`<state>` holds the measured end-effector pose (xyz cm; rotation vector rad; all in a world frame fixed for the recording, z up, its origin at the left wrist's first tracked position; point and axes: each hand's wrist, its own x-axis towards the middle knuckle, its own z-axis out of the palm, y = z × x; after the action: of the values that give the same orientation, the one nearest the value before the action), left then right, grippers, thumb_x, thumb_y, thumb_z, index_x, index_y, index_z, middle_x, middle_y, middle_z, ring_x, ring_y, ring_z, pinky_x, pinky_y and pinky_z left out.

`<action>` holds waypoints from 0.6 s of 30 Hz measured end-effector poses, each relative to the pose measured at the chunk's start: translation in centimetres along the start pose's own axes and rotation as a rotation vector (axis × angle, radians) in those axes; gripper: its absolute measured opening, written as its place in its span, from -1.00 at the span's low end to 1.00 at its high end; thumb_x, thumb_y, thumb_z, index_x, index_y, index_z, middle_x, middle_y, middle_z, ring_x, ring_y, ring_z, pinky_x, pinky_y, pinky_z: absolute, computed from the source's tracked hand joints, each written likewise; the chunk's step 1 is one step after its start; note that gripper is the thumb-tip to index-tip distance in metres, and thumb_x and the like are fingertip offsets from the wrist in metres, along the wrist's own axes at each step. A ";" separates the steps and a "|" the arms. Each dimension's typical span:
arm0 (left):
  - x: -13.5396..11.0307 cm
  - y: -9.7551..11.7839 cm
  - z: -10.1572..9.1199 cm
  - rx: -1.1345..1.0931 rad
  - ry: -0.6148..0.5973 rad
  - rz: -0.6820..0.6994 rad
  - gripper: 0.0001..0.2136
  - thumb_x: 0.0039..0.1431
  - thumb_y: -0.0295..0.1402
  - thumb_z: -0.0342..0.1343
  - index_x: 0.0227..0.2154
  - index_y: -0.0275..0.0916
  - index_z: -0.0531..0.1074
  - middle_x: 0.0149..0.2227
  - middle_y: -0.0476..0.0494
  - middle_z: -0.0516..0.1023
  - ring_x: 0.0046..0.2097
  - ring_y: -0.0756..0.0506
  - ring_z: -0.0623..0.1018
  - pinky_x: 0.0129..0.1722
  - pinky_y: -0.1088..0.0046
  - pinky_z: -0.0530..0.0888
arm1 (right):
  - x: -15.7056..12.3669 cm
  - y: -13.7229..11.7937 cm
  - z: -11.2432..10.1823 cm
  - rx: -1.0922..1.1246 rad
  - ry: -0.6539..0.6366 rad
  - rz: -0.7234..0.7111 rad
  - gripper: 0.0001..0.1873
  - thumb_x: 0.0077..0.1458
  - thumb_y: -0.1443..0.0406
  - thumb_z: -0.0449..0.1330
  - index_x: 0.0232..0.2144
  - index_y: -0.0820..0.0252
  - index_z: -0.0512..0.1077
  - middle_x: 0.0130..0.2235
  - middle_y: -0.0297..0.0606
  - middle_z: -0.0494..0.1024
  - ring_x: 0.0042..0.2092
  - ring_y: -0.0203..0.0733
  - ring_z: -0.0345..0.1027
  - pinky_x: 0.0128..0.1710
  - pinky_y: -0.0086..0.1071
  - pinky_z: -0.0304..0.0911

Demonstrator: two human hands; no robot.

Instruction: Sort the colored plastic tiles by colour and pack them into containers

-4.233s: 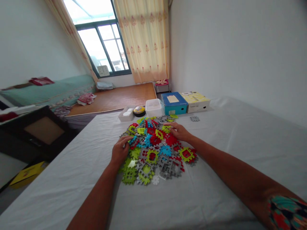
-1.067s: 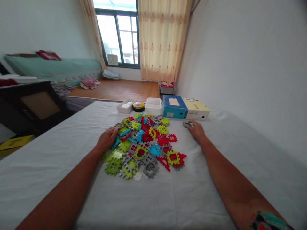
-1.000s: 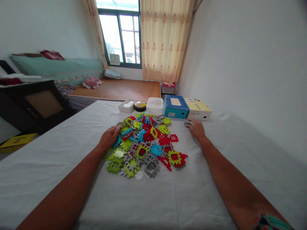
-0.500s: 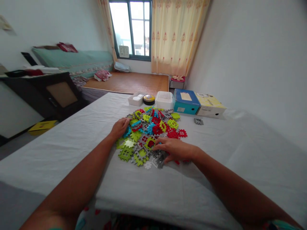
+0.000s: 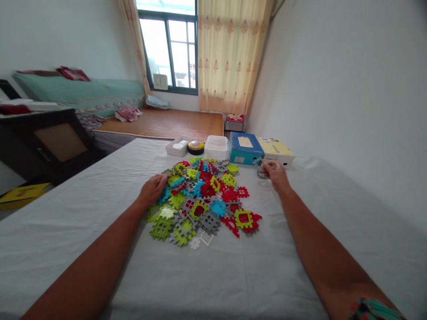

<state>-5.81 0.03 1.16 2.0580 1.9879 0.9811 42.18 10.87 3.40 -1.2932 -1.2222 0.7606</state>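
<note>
A heap of toothed plastic building pieces [image 5: 200, 189] in green, grey, red and blue lies on the white-covered table [image 5: 207, 275]. My left hand [image 5: 153, 190] rests at the heap's left edge, fingers curled together against the pieces; what is under them is hidden. Off to the right, my right hand [image 5: 276, 173] is closed in a pinch in front of the boxes. At its fingertips shows a small light-blue toothed piece [image 5: 256, 161], too small to make out well. Just beneath lies a grey toothed piece [image 5: 261, 174], partly covered by the fingers.
Behind the heap stand a white tray [image 5: 176, 148], a round yellow-and-black tin [image 5: 195, 147], a clear plastic container [image 5: 216, 146], a blue box [image 5: 246, 148] and a yellow-and-white box [image 5: 276, 151]. A dark cabinet [image 5: 53, 138] is at the left, a bed [image 5: 173, 122] beyond.
My right hand has left the heap's front right part and moved right and away from me, to the grey piece near the boxes. My left hand stays at the heap. The view has shifted.
</note>
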 end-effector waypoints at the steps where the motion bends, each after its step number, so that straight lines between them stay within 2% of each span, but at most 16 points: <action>1: 0.0 0.0 0.0 0.001 -0.001 0.005 -0.47 0.26 -0.04 -0.29 -0.13 -0.23 0.51 -0.05 -0.23 0.55 0.02 -0.18 0.48 0.09 0.28 0.37 | 1.2 1.5 -1.4 -0.044 0.171 0.048 -0.62 -0.13 0.05 0.29 -0.39 0.15 0.28 -0.49 -0.35 0.50 -0.51 -0.29 0.38 -0.52 -0.44 0.34; 3: 0.1 -0.1 0.1 0.003 0.005 0.012 -0.49 0.26 -0.04 -0.29 -0.14 -0.22 0.51 -0.05 -0.23 0.54 0.02 -0.17 0.48 0.10 0.27 0.36 | 2.6 4.0 -3.9 -0.101 0.285 0.096 -0.69 -0.13 0.12 0.26 -0.43 0.12 0.23 -0.56 -0.40 0.43 -0.54 -0.28 0.37 -0.53 -0.41 0.35; 5: 0.1 -0.3 0.2 0.003 0.015 0.017 -0.48 0.26 -0.04 -0.28 -0.15 -0.23 0.51 -0.05 -0.24 0.54 0.02 -0.17 0.47 0.11 0.27 0.35 | 2.9 5.5 -5.5 -0.157 0.288 0.123 -0.74 -0.14 0.19 0.26 -0.47 0.11 0.24 -0.61 -0.42 0.39 -0.55 -0.25 0.35 -0.52 -0.36 0.36; 8: 0.2 -0.8 0.4 0.001 0.016 0.025 -0.48 0.26 -0.04 -0.27 -0.13 -0.25 0.51 -0.04 -0.26 0.53 0.04 -0.17 0.46 0.14 0.27 0.33 | 2.5 6.4 -6.5 -0.245 0.251 0.139 -0.79 -0.22 0.26 0.30 -0.53 0.14 0.31 -0.61 -0.36 0.41 -0.47 -0.17 0.39 -0.37 -0.25 0.39; 10: 0.2 -1.0 0.5 0.001 0.023 0.031 -0.48 0.26 -0.03 -0.27 -0.13 -0.26 0.51 -0.03 -0.26 0.53 0.06 -0.17 0.45 0.16 0.25 0.32 | 2.3 6.4 -6.6 -0.385 0.243 0.085 -0.83 -0.23 0.27 0.30 -0.55 0.15 0.37 -0.52 -0.26 0.48 -0.32 -0.08 0.42 -0.20 -0.18 0.36; 13: 0.2 -1.0 0.6 0.002 0.016 0.046 -0.47 0.26 -0.03 -0.25 -0.13 -0.27 0.51 -0.02 -0.26 0.52 0.09 -0.18 0.43 0.19 0.24 0.30 | 1.9 5.7 -5.8 -0.666 0.270 -0.097 -0.84 -0.10 0.25 0.22 -0.40 0.19 0.45 -0.26 -0.08 0.54 -0.12 0.01 0.39 -0.04 -0.14 0.27; 15: 0.1 -0.9 0.7 0.005 -0.007 0.061 -0.48 0.26 -0.02 -0.24 -0.12 -0.25 0.52 -0.01 -0.25 0.52 0.09 -0.17 0.44 0.19 0.24 0.30 | 1.3 4.4 -4.4 -0.734 0.239 -0.218 -0.74 -0.01 0.25 0.14 -0.26 0.23 0.47 -0.16 -0.03 0.53 -0.11 -0.01 0.38 -0.05 -0.15 0.25; 16: 0.1 -0.8 0.7 0.008 -0.016 0.069 -0.48 0.26 -0.01 -0.24 -0.12 -0.24 0.52 -0.01 -0.24 0.52 0.09 -0.17 0.44 0.19 0.24 0.31 | 0.7 3.4 -3.3 -0.720 0.186 -0.263 -0.72 0.02 0.25 0.11 -0.21 0.24 0.46 -0.15 -0.03 0.54 -0.15 -0.04 0.39 -0.07 -0.17 0.26; 18: 0.1 -0.7 0.8 0.014 -0.024 0.080 -0.48 0.27 -0.01 -0.25 -0.13 -0.23 0.52 0.00 -0.23 0.52 0.08 -0.17 0.44 0.18 0.23 0.31 | -1.2 0.7 -0.6 -0.637 -0.021 -0.345 -0.72 0.09 0.23 0.10 -0.19 0.22 0.47 -0.19 -0.09 0.57 -0.27 -0.13 0.40 -0.15 -0.23 0.29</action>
<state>-6.02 0.51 0.22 2.1611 1.9205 0.9543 42.60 9.66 2.49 -1.5125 -1.7289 0.1273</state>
